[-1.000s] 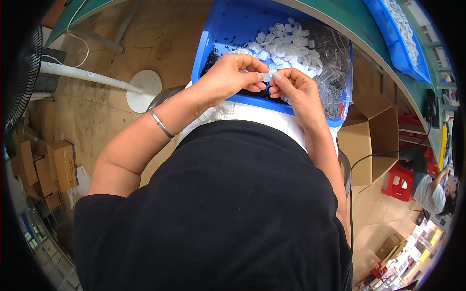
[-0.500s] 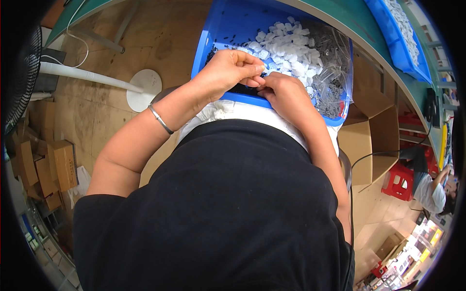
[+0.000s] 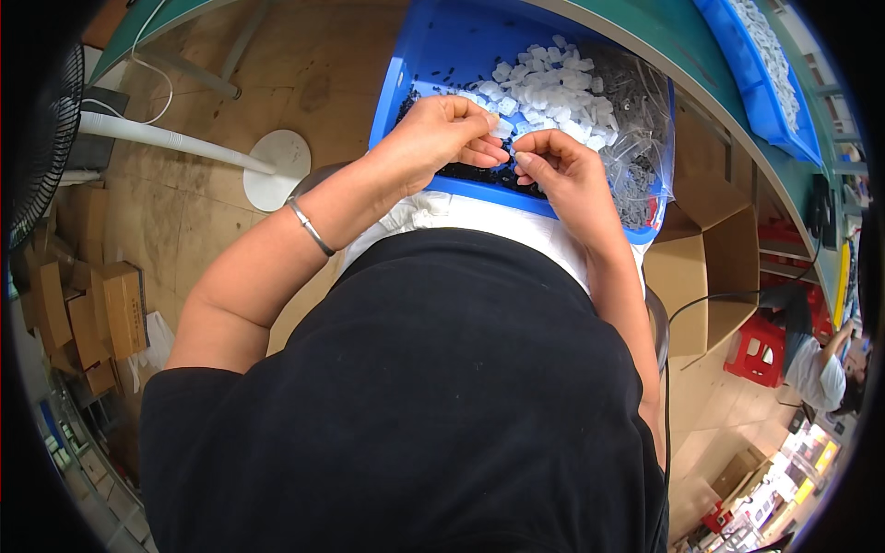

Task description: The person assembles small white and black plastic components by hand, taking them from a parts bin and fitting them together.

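Both hands are over a blue plastic bin [image 3: 384, 97] at my lap. My left hand [image 3: 441, 140] is closed in a pinch on a small white plastic piece [image 3: 502, 128]. Just to its right, my right hand [image 3: 573, 177] has thumb and forefinger pressed together; whatever is between them is too small to make out. A small gap separates the two hands. Beyond them lies a heap of similar white pieces [image 3: 553, 86]. Tiny black parts [image 3: 479, 173] are scattered on the bin's floor, partly hidden by my hands. Grey parts in a clear plastic bag [image 3: 636, 111] fill the right side.
A green table [image 3: 645, 32] edges the bin's far side, with another blue bin [image 3: 756, 83] on it. An open cardboard box [image 3: 724, 258] stands at right. A white-based fan [image 3: 277, 170] is at left. Another person [image 3: 816, 369] sits far right.
My right hand has drawn away from the left, to the right, and its fingers have turned upward. The white piece in my left hand now shows more clearly.
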### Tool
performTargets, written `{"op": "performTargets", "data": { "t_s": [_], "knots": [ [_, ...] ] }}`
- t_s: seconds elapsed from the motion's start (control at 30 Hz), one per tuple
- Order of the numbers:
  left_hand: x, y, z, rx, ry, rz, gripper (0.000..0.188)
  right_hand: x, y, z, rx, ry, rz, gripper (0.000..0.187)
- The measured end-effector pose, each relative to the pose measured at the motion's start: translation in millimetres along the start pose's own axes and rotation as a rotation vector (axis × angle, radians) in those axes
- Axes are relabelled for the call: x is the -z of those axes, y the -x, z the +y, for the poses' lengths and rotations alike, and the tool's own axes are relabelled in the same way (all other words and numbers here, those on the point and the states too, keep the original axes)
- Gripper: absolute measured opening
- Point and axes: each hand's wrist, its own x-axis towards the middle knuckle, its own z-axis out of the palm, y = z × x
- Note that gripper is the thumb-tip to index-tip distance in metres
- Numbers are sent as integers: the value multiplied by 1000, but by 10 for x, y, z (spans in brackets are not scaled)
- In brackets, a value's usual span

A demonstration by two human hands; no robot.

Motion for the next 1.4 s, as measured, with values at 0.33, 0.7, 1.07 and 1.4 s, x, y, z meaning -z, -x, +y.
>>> {"op": "performTargets", "data": {
  "t_s": [0.33, 0.7, 1.07, 1.4],
  "knots": [
    [-41, 32, -7, 34, 48, -22, 25, -30, -22, 4, -4, -141, 17, 11],
    [-82, 46, -8, 5, 34, -8, 21, -56, -6, 21, 146, 33, 111, 12],
    [-173, 94, -23, -60, 107, 69, 15, -64, -31, -5, 23, -123, 121, 12],
    [-268, 135, -90, -9, 255, 143, 16, -136, -16, 36, -64, -288, 199, 17]
  ]
}}
